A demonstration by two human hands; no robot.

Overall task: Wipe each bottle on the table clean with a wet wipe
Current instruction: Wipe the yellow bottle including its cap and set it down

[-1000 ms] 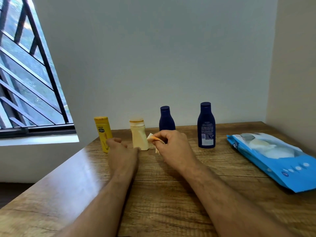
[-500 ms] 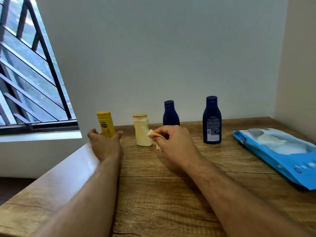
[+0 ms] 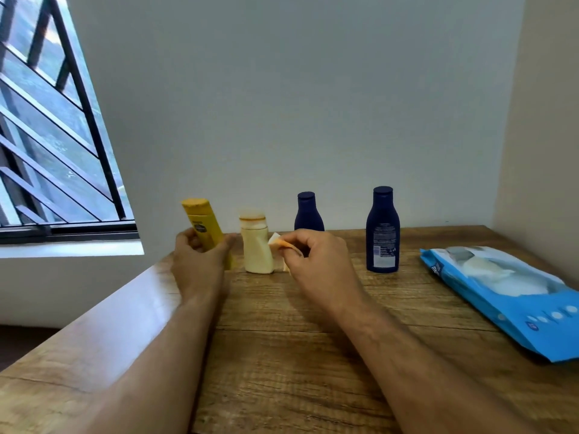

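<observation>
Several bottles stand in a row at the back of the wooden table (image 3: pixel 282 355). My left hand (image 3: pixel 197 264) grips the yellow bottle (image 3: pixel 200 220) at the left end, and the bottle leans to the left. Beside it stands a cream bottle (image 3: pixel 256 249). My right hand (image 3: pixel 316 261) pinches a folded wet wipe (image 3: pixel 279 242) just right of the cream bottle. A small dark blue bottle (image 3: pixel 308 213) stands behind my right hand, its lower part hidden. A taller dark blue bottle (image 3: pixel 383 230) stands further right.
A blue pack of wet wipes (image 3: pixel 507 296) lies at the table's right side. A grey wall rises behind the bottles and a beige wall at the right. A barred window (image 3: pixel 47 136) is at the left, past the table's left edge.
My left hand moved left from the cream bottle to the yellow bottle and closed round it, tilting it. My right hand kept pinching the wipe in nearly the same spot.
</observation>
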